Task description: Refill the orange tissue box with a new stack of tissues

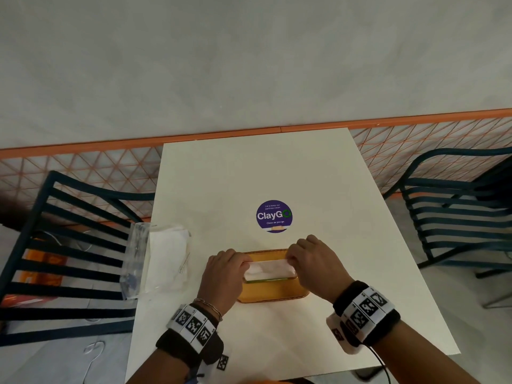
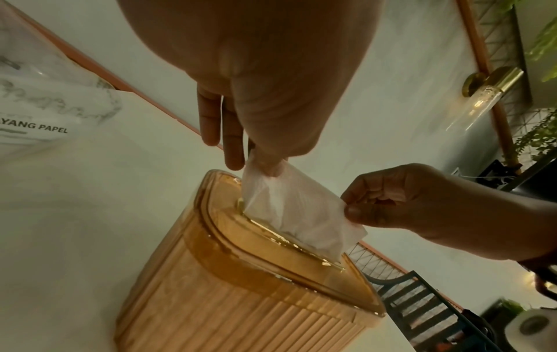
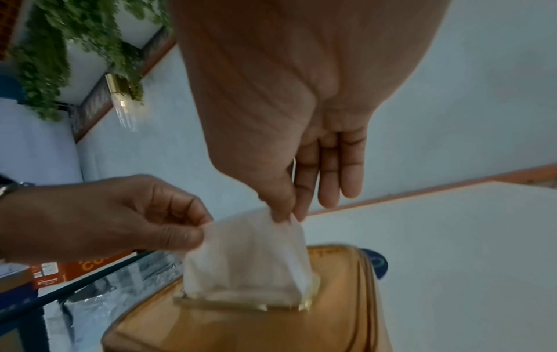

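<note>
The orange ribbed tissue box (image 1: 273,293) (image 2: 241,297) (image 3: 271,331) stands on the white table (image 1: 277,173), lid on. A white tissue (image 1: 270,270) (image 2: 289,209) (image 3: 250,259) sticks up out of the slot in its lid. My left hand (image 1: 225,273) (image 2: 265,164) (image 3: 193,235) pinches the tissue's left corner between thumb and finger. At the opposite corner my right hand (image 1: 310,261) (image 3: 283,214) (image 2: 349,209) pinches it too. The tissue is stretched between both hands above the slot.
An opened clear plastic tissue pack (image 1: 158,259) (image 2: 39,112) with white tissues lies at the table's left edge. A round purple sticker (image 1: 274,216) is on the table behind the box. Dark slatted chairs (image 1: 66,253) (image 1: 460,212) flank the table.
</note>
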Motion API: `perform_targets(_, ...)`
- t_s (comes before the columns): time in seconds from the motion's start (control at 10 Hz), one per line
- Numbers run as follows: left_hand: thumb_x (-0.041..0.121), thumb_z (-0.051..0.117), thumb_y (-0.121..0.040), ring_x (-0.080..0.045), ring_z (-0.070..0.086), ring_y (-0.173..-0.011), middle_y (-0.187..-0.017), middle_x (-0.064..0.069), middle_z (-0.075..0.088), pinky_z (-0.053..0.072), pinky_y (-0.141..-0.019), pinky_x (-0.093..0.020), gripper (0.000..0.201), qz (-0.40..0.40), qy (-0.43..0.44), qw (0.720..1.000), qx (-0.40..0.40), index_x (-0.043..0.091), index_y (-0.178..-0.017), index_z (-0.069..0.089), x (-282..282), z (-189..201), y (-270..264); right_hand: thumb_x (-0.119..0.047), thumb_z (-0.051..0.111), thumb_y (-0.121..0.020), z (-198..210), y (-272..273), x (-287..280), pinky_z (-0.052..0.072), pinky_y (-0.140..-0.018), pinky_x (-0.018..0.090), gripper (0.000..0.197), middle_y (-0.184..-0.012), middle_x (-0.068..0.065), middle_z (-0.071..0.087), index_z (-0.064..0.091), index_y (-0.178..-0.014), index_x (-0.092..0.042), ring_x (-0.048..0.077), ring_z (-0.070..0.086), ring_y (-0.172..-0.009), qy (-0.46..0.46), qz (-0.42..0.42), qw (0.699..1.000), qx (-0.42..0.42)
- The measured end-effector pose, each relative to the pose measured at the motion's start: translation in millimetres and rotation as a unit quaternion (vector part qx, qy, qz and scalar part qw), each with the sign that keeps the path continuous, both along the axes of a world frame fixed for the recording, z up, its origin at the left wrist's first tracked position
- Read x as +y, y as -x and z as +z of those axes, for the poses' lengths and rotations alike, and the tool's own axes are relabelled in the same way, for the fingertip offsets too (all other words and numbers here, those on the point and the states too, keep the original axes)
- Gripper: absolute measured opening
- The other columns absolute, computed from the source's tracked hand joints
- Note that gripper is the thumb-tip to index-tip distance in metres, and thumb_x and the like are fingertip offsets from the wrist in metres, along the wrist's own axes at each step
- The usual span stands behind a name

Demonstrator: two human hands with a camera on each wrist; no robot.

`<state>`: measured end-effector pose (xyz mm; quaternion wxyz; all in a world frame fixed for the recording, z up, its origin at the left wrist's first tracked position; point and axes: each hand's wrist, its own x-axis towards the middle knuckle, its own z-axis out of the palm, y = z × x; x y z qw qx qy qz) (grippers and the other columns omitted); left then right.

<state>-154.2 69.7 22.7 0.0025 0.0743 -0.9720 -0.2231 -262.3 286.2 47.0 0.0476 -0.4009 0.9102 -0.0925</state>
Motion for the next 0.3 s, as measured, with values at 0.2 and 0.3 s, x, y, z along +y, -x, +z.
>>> perform_targets(0.2,0.012,0.053,-0.104,-0.015,0.063,-0.104,-0.116,0.007,0.064,0.053,-0.090,-0.030,0.028,0.017,-0.096,0.994,-0.041,0.025,-0.125,0.067,-2,4,-2,-0.021,0.067,-0.087,-7,2,10,0.049,-0.065,0.027,0.002,-0.078,-0.005,0.068,0.068,-0.087,-0.022,0.017,0.056,-0.071,-0.047,-0.015,0.998,-0.033)
perform_targets(0.3,0.019,0.059,-0.102,-0.007,0.063,-0.104,-0.116,0.012,0.062,0.055,-0.088,-0.024,0.028,0.078,-0.126,0.989,-0.022,0.027,-0.128,0.063,-8,10,-7,-0.018,0.073,-0.086,-4,1,22,0.045,-0.065,0.021,0.007,-0.081,-0.008,0.070,0.071,-0.091,-0.023,0.016,0.060,-0.073,0.046,-0.096,0.992,-0.066)
